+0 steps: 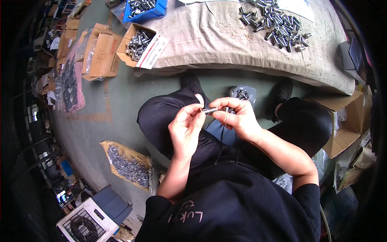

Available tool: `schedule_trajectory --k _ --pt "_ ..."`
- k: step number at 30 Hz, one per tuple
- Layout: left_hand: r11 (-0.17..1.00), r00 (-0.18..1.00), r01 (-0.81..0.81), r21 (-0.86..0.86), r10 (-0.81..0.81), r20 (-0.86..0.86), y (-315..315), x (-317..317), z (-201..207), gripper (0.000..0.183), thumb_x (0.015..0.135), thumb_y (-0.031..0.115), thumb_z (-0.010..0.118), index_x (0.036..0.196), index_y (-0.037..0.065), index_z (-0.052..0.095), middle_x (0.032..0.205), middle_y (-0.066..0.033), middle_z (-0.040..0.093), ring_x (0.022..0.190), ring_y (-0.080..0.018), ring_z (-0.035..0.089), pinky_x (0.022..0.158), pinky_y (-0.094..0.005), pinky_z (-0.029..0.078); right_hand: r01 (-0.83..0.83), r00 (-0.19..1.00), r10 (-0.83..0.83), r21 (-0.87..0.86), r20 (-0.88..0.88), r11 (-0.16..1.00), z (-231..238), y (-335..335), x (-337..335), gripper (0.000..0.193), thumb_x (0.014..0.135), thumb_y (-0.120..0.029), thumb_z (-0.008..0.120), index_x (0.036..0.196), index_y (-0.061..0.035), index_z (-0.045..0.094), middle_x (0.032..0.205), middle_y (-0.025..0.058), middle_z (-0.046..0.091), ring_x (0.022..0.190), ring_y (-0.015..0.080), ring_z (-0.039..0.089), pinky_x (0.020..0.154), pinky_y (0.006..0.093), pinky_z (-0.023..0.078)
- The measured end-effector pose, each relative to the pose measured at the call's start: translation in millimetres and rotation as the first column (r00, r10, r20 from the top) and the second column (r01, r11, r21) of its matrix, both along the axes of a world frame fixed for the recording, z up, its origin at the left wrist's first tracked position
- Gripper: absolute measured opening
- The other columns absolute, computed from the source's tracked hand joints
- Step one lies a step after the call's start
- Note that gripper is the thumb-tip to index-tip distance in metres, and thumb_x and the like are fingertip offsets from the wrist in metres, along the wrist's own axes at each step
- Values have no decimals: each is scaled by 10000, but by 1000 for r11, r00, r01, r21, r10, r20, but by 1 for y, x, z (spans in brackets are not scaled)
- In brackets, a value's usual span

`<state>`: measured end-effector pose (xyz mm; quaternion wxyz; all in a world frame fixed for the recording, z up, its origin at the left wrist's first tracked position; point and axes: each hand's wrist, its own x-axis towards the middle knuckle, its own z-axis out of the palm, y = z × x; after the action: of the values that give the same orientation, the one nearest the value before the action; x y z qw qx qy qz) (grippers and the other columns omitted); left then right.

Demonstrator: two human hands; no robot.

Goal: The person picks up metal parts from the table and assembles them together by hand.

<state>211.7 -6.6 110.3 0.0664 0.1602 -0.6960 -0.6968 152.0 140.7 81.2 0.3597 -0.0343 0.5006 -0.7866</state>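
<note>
Above my lap, my left hand (184,131) pinches one end of a small shiny metal pin (209,110) between thumb and fingertips. My right hand (238,117) grips the other end of that pin with thumb and forefinger, so it lies almost level between the two hands. More metal pieces (229,110) are tucked in the curled fingers of my right hand, partly hidden. Just beyond the right hand, a clear plastic bag (246,93) with metal parts in it stands on the floor between my feet.
A cloth-covered table (209,44) ahead bears a loose pile of metal pins (280,28). Left of it are an open carton (151,52) of metal parts and a blue bin (150,12). An open cardboard box (346,129) stands at right, a sheet of small parts (129,166) at left.
</note>
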Motion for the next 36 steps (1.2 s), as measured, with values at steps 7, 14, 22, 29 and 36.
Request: schedule_trajectory --k 7,14,22,29,36 --pt "1000 998 14 -18 -15 -54 3 0 6 206 793 -33 584 997 -58 570 936 -51 540 766 -63 520 649 -187 441 5 996 -2 -31 94 999 -7 0 2 184 769 -67 643 947 -28 618 745 -9 582 549 27 457 433 164 346" --pt "882 953 74 -465 -201 -228 5 -1 1 193 732 -101 592 907 -23 611 989 -112 531 821 -140 549 700 -228 461 80 954 -1 -251 300 965 -10 2 3 215 789 -103 629 990 -34 596 771 13 580 561 52 491 427 169 356" --pt "755 864 156 -637 -417 -283 13 -6 -22 204 677 -78 592 854 17 626 868 -85 577 800 -235 565 700 -303 470 91 799 176 -404 576 910 -44 15 7 134 828 -174 580 875 -50 564 737 37 571 589 105 558 428 226 470" --pt "850 942 211 -483 -45 334 25 -18 -162 430 706 211 682 1061 33 517 887 -142 563 782 -256 567 684 -348 461 45 772 -262 361 580 931 -92 48 -9 113 796 -161 596 848 -62 580 708 28 557 568 131 542 450 262 446" --pt "832 867 311 -459 -50 496 56 -29 -238 391 731 215 656 1076 86 527 662 -100 607 629 -244 605 584 -357 454 52 788 -342 497 512 866 -176 32 -25 115 800 -137 585 879 -52 579 719 47 542 609 160 526 523 364 502"
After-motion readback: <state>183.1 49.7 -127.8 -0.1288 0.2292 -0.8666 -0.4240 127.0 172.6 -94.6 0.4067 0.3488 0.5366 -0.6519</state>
